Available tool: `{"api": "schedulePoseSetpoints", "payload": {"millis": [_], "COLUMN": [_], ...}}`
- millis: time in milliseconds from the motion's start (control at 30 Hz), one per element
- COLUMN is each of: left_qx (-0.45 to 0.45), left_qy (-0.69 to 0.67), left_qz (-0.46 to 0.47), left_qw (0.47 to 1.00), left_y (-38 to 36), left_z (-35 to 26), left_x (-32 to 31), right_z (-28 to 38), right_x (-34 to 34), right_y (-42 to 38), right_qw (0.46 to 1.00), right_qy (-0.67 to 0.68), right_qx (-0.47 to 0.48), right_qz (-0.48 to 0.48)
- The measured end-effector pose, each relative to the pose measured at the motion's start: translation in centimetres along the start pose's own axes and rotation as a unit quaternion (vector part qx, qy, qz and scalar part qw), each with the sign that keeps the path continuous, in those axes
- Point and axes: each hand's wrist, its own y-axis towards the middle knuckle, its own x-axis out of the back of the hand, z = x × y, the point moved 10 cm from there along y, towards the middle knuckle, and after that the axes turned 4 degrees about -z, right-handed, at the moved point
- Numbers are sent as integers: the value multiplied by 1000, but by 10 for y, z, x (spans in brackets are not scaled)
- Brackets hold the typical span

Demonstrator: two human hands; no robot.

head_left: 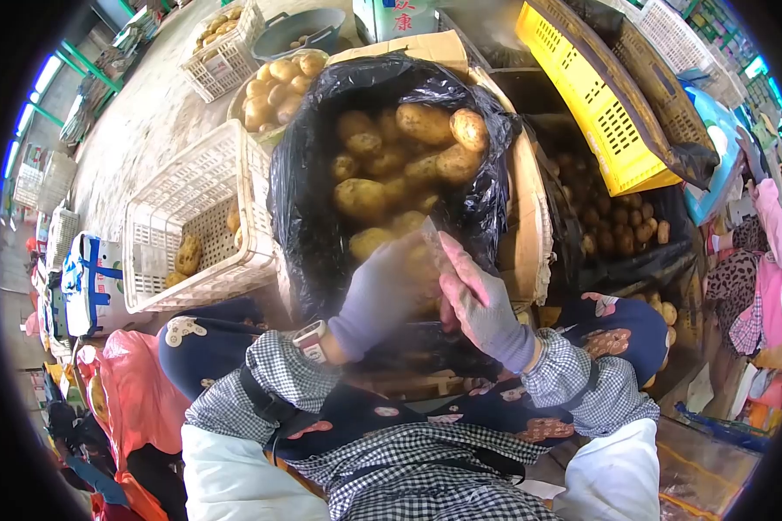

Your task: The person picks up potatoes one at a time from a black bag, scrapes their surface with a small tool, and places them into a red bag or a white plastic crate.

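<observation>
My left hand (382,291), in a pale lilac glove, is over the near side of a box lined with a black plastic bag (308,200). Motion smears its fingers, so what they hold, if anything, does not show. Close beside it, my right hand (482,300) wears a soiled glove of the same kind. Its fingers are closed round a small knife (431,233), of which only a thin, blurred blade shows at the fingertips. Below and beyond both hands lie several muddy potatoes (361,198) in the bag.
A white plastic crate (182,178) with a few potatoes stands at the left. Behind it are a round basket heaped with potatoes (278,87) and a grey tub (300,35). To the right, a yellow crate (582,104) is tipped above another black-lined container of smaller potatoes (621,226).
</observation>
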Motion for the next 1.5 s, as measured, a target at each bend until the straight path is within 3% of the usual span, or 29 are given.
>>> {"api": "schedulePoseSetpoints", "payload": {"millis": [100, 167, 233, 300, 433, 600, 733, 867, 933, 967, 1033, 1100, 1133, 1200, 1233, 1300, 1500], "left_qx": [9, -103, -86, 62, 30, 43, -6, -195, -186, -126, -86, -97, -90, -14, -17, -23, -49], "left_qy": [53, 109, 101, 28, -81, -203, -74, 226, 270, 249, 228, 202, 174, 60, 63, 66, 96], "left_qz": [-2, -8, 4, 30, -14, -47, -45, -45, -22, 0, 13, -6, -17, -46, -53, -66, -45], "left_qw": [999, 989, 991, 997, 996, 977, 996, 953, 944, 960, 970, 975, 981, 997, 996, 995, 993], "left_y": [0, -2, 1, 1, 5, -2, -3, -7, -5, -2, -2, -1, 0, 3, 2, 2, 2], "left_z": [0, -9, -13, 1, 0, 5, -5, -29, -26, -17, -13, -18, -20, -15, -18, -23, -9], "left_x": [-1, -5, -5, -5, 0, -1, 2, -2, -8, -9, -9, -5, -1, 10, 13, 18, 11], "right_z": [0, 2, 2, 0, -2, 21, 15, 24, 20, 19, 10, 15, 21, 17, 2, -8, 15], "right_x": [0, 0, -1, 0, 10, 0, -1, -3, -8, -11, -14, -11, -7, 5, 14, 13, -15], "right_y": [0, 2, 2, 1, 4, -5, -4, -2, -3, -4, -5, -4, -2, 6, 10, 7, -6], "right_qw": [1000, 999, 999, 999, 998, 992, 992, 988, 981, 976, 992, 987, 972, 980, 995, 996, 991], "right_qy": [-28, -45, -32, -20, -4, -101, -75, -75, -120, -142, -90, -97, -132, -88, -8, 54, -85], "right_qx": [-8, 27, 28, 22, 36, 68, 93, 130, 153, 164, 92, 124, 192, 161, 60, -39, 102], "right_qz": [4, -5, -5, -15, -53, -35, -37, -39, -18, -8, 17, -6, -40, -75, -76, -60, -5]}}
